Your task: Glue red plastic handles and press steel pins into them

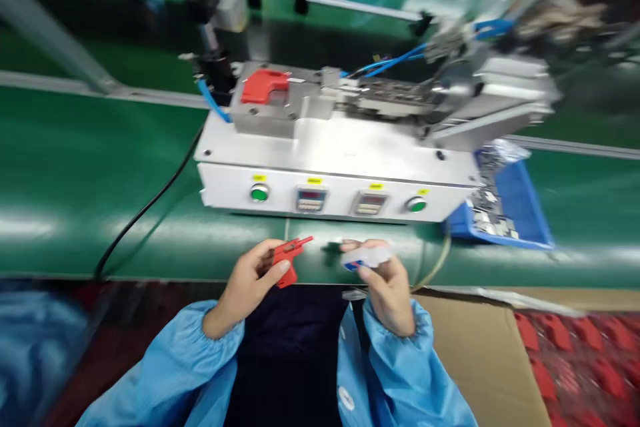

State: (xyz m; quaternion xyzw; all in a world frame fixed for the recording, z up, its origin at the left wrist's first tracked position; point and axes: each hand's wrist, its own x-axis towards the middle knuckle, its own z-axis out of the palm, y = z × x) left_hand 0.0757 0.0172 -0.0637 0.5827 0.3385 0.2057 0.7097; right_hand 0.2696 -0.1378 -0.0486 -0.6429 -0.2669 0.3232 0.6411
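Red and angular, a pistol-shaped piece (286, 263) sits at lower centre, pinched in the nearly closed fingers of the left hand (247, 285). Just right, the right hand (391, 290) grips a blurred whitish piece (373, 256), fingers curled — a gap over glossy green surface (320, 273) parts them. Mid-frame, a straight-edged metal machine (350, 147) bounds the room above — a blue bin (523, 203) at right.

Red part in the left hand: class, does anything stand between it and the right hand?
Nothing visible stands between the red part and the right hand; in the gap only the green work surface shows, with a dark blurred patch, perhaps a shadow. The right hand is not free, though: it holds a white piece.
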